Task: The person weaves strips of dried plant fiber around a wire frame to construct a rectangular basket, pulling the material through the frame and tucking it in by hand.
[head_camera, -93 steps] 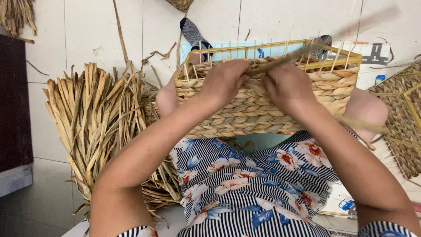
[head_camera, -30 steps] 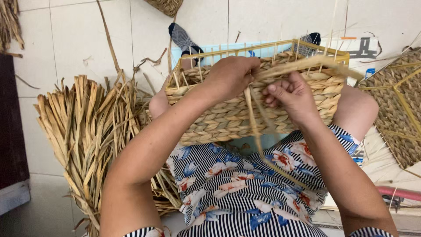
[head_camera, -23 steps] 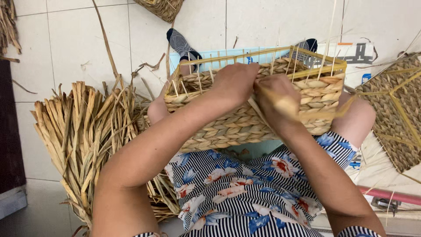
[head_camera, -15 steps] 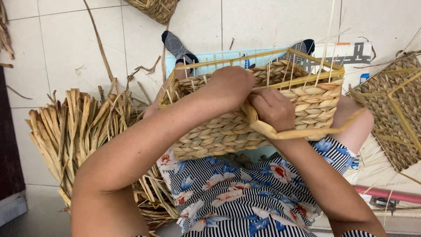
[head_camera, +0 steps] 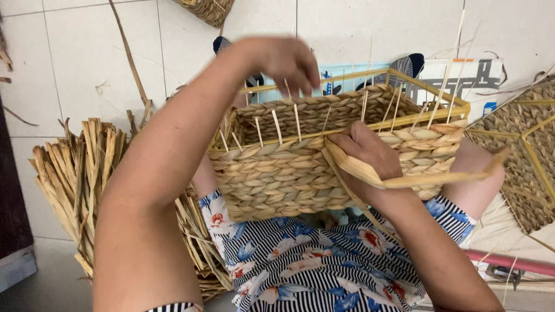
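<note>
Up above the woven basket (head_camera: 324, 156), the left hand (head_camera: 283, 60) hovers with fingers loosely curled, holding nothing. Lower, the right hand (head_camera: 367, 153) pinches a flat reed strip (head_camera: 428, 180) against the basket's front wall; the basket rests on the person's lap.

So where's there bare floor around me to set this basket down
Bare white floor tiles lie at upper left, between the bundle of dried flat reeds and the small woven basket at the top edge. Another patch sits at upper right, above the flat woven panel. The lap is crowded by the rectangular woven straw basket and both hands.
</note>
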